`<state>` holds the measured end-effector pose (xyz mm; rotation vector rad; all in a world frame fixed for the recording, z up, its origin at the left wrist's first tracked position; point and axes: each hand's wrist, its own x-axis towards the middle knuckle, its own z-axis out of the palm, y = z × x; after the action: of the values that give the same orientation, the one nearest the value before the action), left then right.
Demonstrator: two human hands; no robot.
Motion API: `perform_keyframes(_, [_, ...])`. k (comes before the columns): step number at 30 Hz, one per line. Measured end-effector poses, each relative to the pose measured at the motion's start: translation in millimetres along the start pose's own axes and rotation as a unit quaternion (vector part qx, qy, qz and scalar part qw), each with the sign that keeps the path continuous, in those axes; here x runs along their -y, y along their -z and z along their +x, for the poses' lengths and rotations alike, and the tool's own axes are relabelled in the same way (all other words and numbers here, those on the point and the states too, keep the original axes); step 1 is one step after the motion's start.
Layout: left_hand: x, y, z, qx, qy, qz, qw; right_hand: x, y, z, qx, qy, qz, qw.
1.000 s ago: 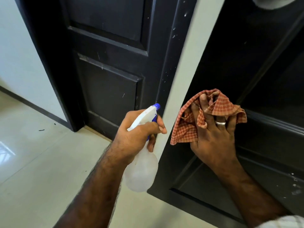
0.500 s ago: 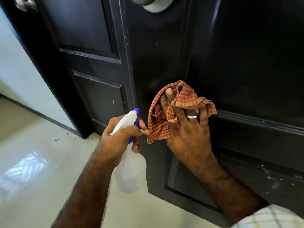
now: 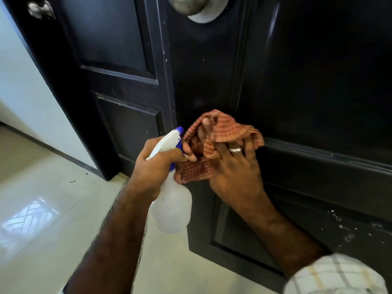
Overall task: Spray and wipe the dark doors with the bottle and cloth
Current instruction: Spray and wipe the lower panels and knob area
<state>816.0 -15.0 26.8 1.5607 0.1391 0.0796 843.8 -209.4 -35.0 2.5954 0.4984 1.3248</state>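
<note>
My left hand [image 3: 157, 164] grips the neck and trigger of a white spray bottle [image 3: 171, 209] with a blue nozzle, its tip beside the cloth. An orange checked cloth [image 3: 222, 130] lies draped over the fingers of my right hand [image 3: 235, 172], which holds it pressed against the near dark door [image 3: 307, 81] just above a raised rail. A second dark panelled door [image 3: 118, 60] stands farther back on the left. White specks mark the near door at lower right.
A round metal knob [image 3: 188, 5] sits on the near door above the cloth, and a smaller knob [image 3: 40, 9] on the far door. A white wall [image 3: 23, 81] is at left over a glossy pale tiled floor [image 3: 42, 209].
The view has moved closer to the near door, hiding the pale frame edge. The cloth hand has slid left along the door and the bottle now almost touches the cloth.
</note>
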Motion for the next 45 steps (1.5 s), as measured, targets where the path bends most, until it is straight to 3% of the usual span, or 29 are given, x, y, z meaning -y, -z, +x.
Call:
perform_keyframes(3, [1, 9, 14, 0.074, -0.048, 0.015, 0.996, -6, 6, -3, -0.025, -0.06, -0.022, 0.998])
perform_keyframes(7, [15, 23, 37, 0.069, -0.033, 0.02, 0.997, 22, -6, 25, -0.055, -0.101, -0.006, 0.993])
perform_keyframes(13, [17, 44, 46, 0.055, -0.023, 0.02, 0.998, 53, -37, 27, -0.007, -0.026, -0.027, 0.999])
perform_keyframes(17, [20, 62, 42, 0.156, -0.089, 0.013, 0.984, 22, -22, -9, -0.036, -0.002, -0.036, 0.999])
perform_keyframes(23, [25, 80, 37, 0.164, -0.12, 0.004, 0.979, 44, -14, 38, -0.058, -0.165, -0.042, 0.984])
perform_keyframes(28, [25, 84, 27, 0.173, -0.113, -0.008, 0.978, 53, -37, -4, 0.016, 0.01, -0.036, 0.999])
perform_keyframes(30, [27, 85, 26, 0.179, -0.109, 0.0, 0.978, 27, -31, -34, 0.001, 0.019, -0.044, 0.999])
perform_keyframes(34, [31, 81, 26, 0.186, -0.092, 0.005, 0.978, -35, -4, -76, -0.049, -0.104, -0.067, 0.991])
perform_keyframes(37, [34, 74, 29, 0.203, -0.095, 0.003, 0.975, -42, 2, -74, -0.09, -0.291, -0.056, 0.951])
perform_keyframes(39, [34, 70, 30, 0.214, -0.091, -0.005, 0.973, -22, -2, -48, -0.126, -0.355, -0.032, 0.926])
perform_keyframes(41, [35, 66, 33, 0.222, -0.079, -0.006, 0.972, 14, -10, -19, -0.115, -0.326, -0.019, 0.938])
perform_keyframes(43, [34, 64, 36, 0.229, -0.088, -0.011, 0.969, 48, -26, -9, -0.047, -0.195, -0.011, 0.98])
perform_keyframes(45, [35, 65, 42, 0.221, -0.081, -0.019, 0.972, 60, -32, -12, 0.004, -0.066, -0.022, 0.998])
